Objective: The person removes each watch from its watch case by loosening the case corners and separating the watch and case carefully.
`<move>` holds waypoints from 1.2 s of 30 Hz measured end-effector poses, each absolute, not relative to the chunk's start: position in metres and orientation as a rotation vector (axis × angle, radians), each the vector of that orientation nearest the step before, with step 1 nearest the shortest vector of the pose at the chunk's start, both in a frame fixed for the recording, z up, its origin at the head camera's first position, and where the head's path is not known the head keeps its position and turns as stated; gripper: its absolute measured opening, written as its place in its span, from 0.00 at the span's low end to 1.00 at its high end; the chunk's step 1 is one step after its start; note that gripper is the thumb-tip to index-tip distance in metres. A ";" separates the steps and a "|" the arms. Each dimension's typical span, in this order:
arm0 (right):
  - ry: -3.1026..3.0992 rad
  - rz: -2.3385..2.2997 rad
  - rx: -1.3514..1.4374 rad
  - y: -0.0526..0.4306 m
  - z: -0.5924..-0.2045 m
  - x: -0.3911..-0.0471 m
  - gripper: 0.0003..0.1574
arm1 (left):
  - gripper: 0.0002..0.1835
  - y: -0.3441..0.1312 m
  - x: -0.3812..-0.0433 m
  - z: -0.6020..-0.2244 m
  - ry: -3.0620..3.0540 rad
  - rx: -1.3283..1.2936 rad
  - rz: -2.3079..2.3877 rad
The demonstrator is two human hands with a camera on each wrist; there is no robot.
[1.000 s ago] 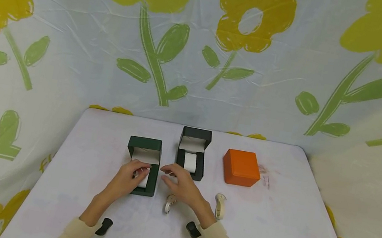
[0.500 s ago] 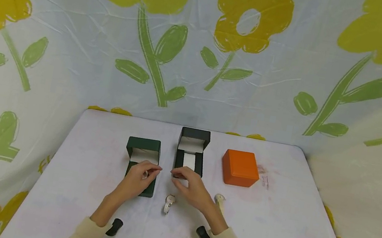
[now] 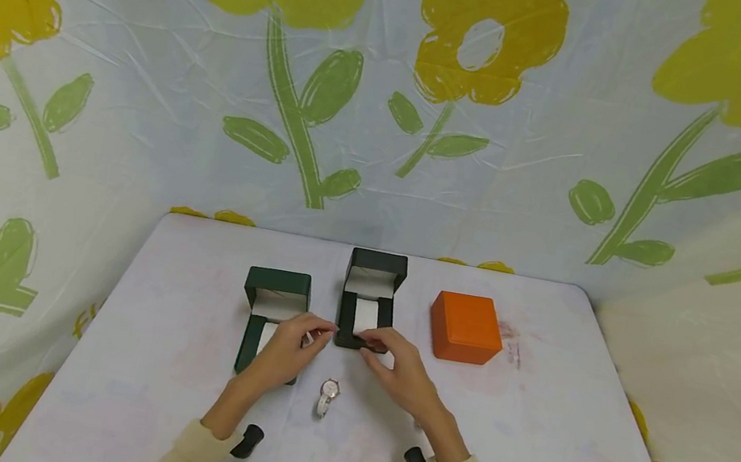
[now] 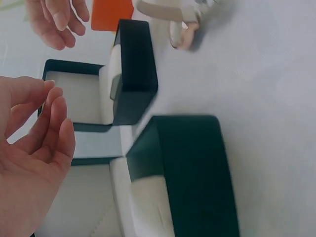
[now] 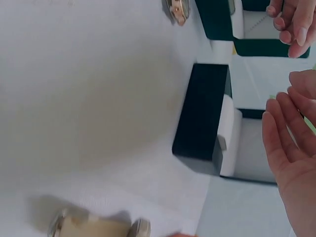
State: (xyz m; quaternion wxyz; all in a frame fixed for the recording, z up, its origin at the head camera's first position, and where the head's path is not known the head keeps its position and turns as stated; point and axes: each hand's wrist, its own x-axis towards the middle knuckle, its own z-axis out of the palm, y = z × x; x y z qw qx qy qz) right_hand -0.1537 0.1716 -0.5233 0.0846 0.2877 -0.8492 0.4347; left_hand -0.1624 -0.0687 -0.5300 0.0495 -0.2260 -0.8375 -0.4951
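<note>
My left hand (image 3: 288, 348) hovers over the right side of an open green watch box (image 3: 279, 281), thumb and fingertips brought close together with nothing visible between them. My right hand (image 3: 402, 371) hangs just in front of an open black watch box (image 3: 378, 261), its fingers loosely bent and holding nothing. Each box has a white cushion inside; the cushion (image 3: 366, 314) of the black one shows plainly, while my left hand partly covers the green one's. Between my forearms lies a wristwatch (image 3: 329, 389) with a pale strap.
An orange box (image 3: 468, 329), closed, stands at the right of the table. A second watch (image 5: 94, 228) with a cream strap lies at the bottom of the right wrist view; in the head view my right wrist mostly hides it. Flowered cloth (image 3: 376, 199) hangs behind the table.
Both hands have moved to the right, the left away from the green box's cushion and the right along the front of the black box. The boxes and watches stay put.
</note>
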 end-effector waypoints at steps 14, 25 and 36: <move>-2.545 1.276 0.752 0.210 -0.518 -0.151 0.19 | 0.09 -0.031 -0.170 -0.522 -2.500 -0.759 -1.580; -2.577 1.173 0.665 0.238 -0.517 -0.152 0.21 | 0.12 -0.001 -0.175 -0.514 -2.541 -0.776 -1.665; -2.485 1.121 0.669 0.267 -0.521 -0.155 0.23 | 0.12 0.028 -0.184 -0.513 -2.492 -0.817 -1.685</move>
